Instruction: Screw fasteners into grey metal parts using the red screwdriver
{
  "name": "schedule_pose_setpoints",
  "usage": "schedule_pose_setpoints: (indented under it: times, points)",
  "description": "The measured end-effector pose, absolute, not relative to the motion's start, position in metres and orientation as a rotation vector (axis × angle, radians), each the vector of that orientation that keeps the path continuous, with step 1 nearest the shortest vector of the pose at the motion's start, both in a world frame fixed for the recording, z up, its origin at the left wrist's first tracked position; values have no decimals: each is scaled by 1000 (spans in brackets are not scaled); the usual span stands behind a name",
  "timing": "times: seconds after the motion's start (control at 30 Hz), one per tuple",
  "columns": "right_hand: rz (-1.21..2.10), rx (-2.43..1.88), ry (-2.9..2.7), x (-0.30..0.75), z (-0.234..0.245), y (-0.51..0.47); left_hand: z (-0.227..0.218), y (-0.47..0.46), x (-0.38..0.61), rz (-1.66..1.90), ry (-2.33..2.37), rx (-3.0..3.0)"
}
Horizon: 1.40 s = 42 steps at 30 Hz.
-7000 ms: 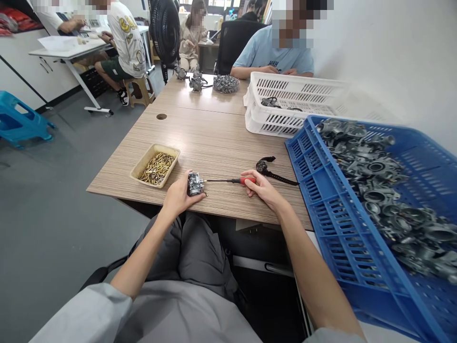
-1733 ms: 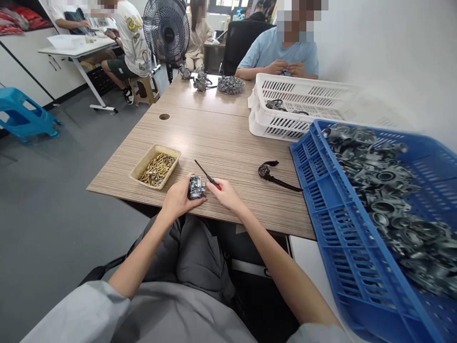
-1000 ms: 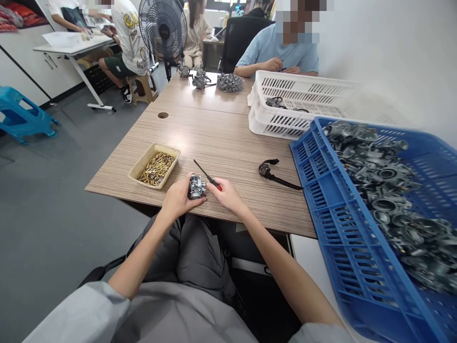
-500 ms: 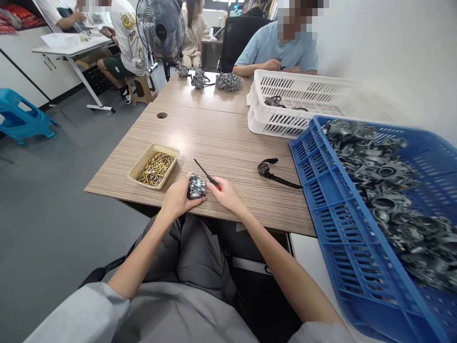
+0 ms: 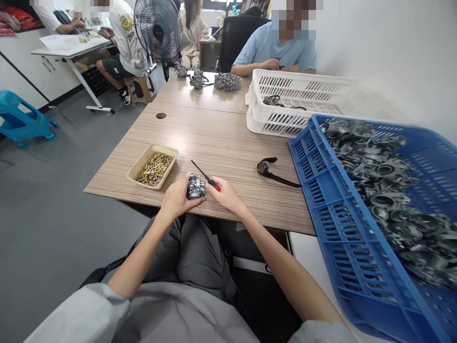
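Note:
A small grey metal carburetor rests on the wooden table near its front edge. My left hand is closed around its left side. My right hand is closed on a red-handled screwdriver. The screwdriver's dark shaft points up and to the left, over the carburetor. My right fingertips sit right beside the carburetor's right side.
A tan tray of brass screws sits left of my hands. A black wristwatch lies to the right. A blue crate holds several metal castings, behind it a white basket. A person in light blue sits opposite, near a fan.
Seven seconds ago the screwdriver lay level with its tip at the carburetor. My right hand has since come in beside the carburetor and the shaft points up-left. Over the last second little has moved.

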State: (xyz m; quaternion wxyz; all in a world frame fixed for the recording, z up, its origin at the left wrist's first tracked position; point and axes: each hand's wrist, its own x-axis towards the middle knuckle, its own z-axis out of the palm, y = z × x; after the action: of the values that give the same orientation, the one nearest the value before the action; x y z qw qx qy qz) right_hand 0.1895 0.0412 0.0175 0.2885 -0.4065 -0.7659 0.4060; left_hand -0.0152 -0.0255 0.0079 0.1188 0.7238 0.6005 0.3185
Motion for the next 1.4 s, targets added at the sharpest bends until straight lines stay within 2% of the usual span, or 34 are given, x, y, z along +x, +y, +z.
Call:
schedule_pose_setpoints:
  times: [1.4]
  points:
    - [1070, -1061, -1979, 190, 18, 39, 10, -25, -14, 891, 1771, 2128]
